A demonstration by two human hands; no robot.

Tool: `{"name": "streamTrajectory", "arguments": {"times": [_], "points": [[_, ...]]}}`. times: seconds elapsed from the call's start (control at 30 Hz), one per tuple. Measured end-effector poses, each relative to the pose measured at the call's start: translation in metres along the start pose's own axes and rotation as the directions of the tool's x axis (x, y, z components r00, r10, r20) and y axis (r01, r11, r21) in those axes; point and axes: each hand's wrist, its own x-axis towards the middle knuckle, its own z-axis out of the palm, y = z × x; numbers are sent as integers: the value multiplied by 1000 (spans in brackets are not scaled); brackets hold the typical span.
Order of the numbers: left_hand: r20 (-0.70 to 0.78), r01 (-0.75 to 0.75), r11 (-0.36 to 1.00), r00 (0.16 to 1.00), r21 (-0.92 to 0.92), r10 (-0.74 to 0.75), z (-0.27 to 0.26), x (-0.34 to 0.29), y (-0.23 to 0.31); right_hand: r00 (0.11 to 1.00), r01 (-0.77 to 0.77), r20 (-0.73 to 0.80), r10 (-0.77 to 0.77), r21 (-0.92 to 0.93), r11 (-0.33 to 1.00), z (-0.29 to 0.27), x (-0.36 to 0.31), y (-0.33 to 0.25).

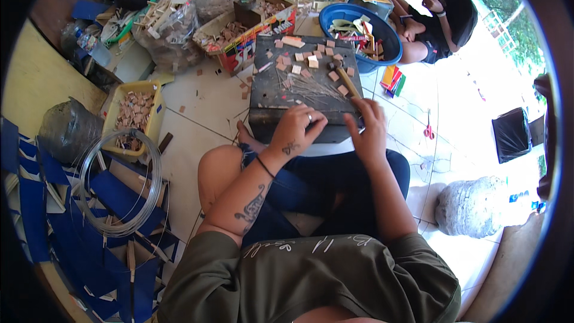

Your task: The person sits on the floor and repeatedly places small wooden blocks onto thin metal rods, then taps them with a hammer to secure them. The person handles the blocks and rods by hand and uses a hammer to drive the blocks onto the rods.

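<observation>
My left hand, with a ring on it, is at the near edge of a low dark work block. Its thumb and fingers are drawn together in a pinch, and whatever lies between them is too small to make out. My right hand is at the block's near right corner, thumb and fingers apart. Its fingertips are close to the handle end of a hammer; I cannot tell if they touch. Small square wooden pieces and a spread of thin wire lengths lie on the block.
Left: a yellow basin of wooden pieces, a wire coil and blue panels. Behind: an open cardboard box and a blue basin. Right: red-handled scissors on the tiles; another person sits beyond.
</observation>
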Motion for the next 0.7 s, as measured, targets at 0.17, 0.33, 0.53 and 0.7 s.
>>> {"name": "streamTrajectory", "arguments": {"times": [0.17, 0.33, 0.53, 0.7], "points": [[33, 66, 996, 997, 56, -68, -7, 6, 14, 951, -132, 308, -15, 450, 883, 12, 31, -29], [138, 391, 876, 920, -283, -366, -17, 4, 7, 945, -217, 326, 27, 562, 798, 31, 41, -27], [308, 503, 661, 864, -558, -398, -1, 3, 0, 930, -358, 336, 149, 736, 575, 36, 27, -7], [222, 487, 765, 873, -422, -434, 0, 2, -2, 884, -462, 406, 229, 695, 551, 35, 25, -1]]}}
